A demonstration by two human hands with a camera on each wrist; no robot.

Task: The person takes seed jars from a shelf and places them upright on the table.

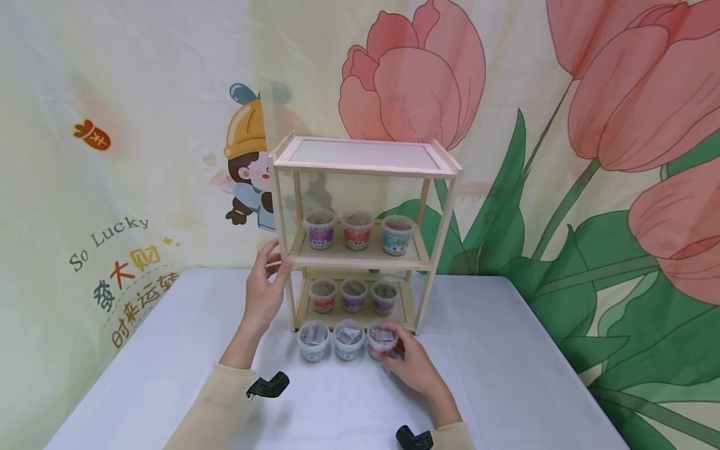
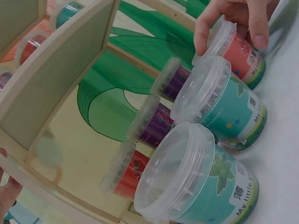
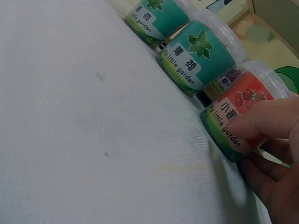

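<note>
Red plastic is showing under the thumb of the right hand point(image 1: 409, 361), which is gripping a red tub point(image 3: 245, 95), its other fingers reaching round the far side. The tub is standing on the pale cloth point(image 1: 495, 350), with two teal tubs point(image 1: 349, 350) ranging from just beside it toward the left hand point(image 1: 265, 294). That left hand is holding the nearest post point(image 1: 280, 212) of the wooden shelf point(image 1: 362, 264), and the two hands are working well apart.

Doing this step well is probably calling for an even pinch below the lid point(image 3: 270, 77), since the thin wall is likely flexing under a hard squeeze, and for steering clear of the neighbouring teal tub. Steadying from the left hand is looking useful, as the frame is seeming light.

Lid up and base down, the red tub is pointing upward, its long axis running roughly square to the cloth; any slight tilt is escaping the views. Its label point(image 3: 222, 112) is facing the person, away from the shelf.
</note>
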